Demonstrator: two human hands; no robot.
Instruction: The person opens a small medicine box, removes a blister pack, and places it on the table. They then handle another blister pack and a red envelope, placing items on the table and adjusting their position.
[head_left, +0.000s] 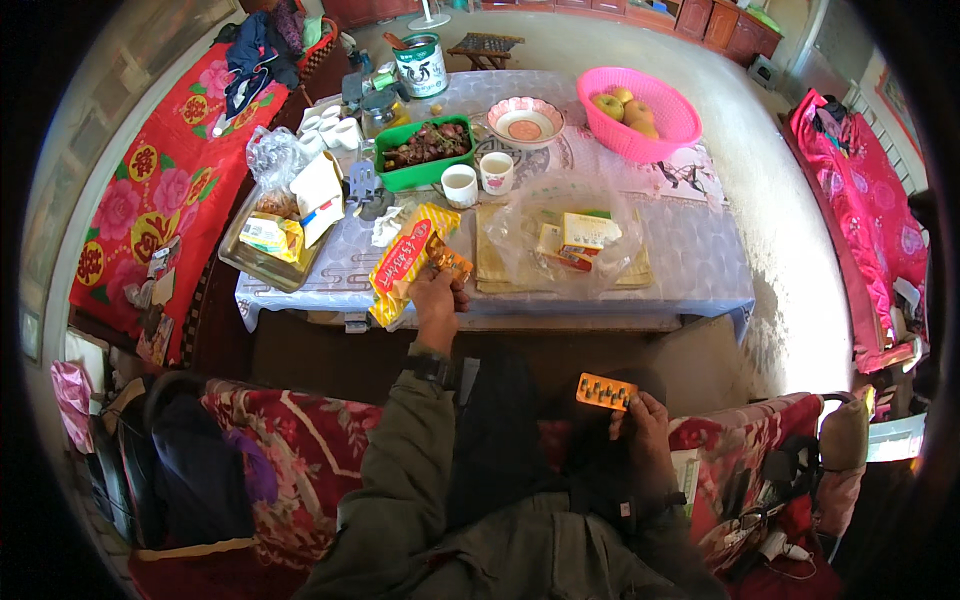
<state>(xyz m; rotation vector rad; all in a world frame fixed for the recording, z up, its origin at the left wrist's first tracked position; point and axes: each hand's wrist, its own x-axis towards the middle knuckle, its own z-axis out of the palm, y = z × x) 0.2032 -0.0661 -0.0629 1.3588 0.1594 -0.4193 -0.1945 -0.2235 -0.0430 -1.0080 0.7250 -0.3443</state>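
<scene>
Over the table's front edge, my left hand (436, 296) pinches a small orange-and-brown wrapped packet (450, 259). A yellow-striped biscuit package (409, 255) with a red label lies directly behind that hand; whether the fingers also grip it I cannot tell. Low above my lap, my right hand (646, 420) holds an orange blister pack (604, 391) of dark capsules by its right end. A clear plastic bag (517, 217) sits ahead on a folded tan cloth (491, 262). Small medicine boxes (591, 231) show inside the bag.
On the table are two cups (496, 172), a green grape tub (427, 175), a scalloped bowl (525, 124), and a pink fruit basket (652, 146). A glass tray (259, 262) overhangs the left edge. A sofa (300, 450) is behind me.
</scene>
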